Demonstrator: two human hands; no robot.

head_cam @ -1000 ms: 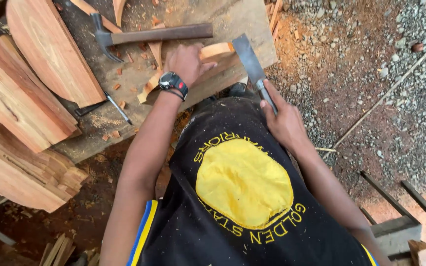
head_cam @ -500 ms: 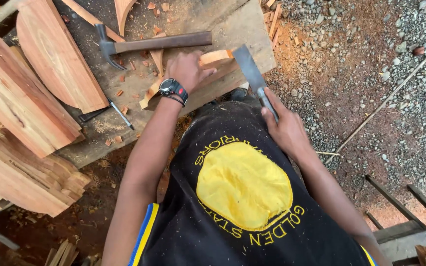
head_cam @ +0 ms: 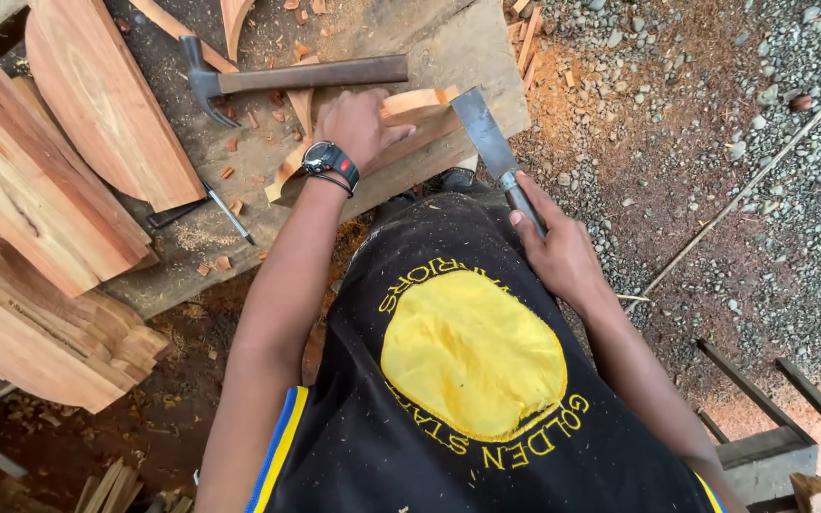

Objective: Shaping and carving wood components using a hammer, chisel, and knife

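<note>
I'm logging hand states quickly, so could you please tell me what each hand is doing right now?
Left hand: closed over a curved wood piece, pressing it on the board.
Right hand: closed around the handle of a broad chisel.

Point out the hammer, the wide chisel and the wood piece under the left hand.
hammer (head_cam: 311, 74): head view, on the middle of its handle.
wide chisel (head_cam: 483, 133): head view, on the flat blade.
wood piece (head_cam: 420, 103): head view, on the pale end past the left hand's fingers.

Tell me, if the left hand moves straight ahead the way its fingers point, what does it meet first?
The left hand already rests on the curved wood piece. Straight beyond it, the hammer's handle probably comes first, though depth is unclear.
</note>
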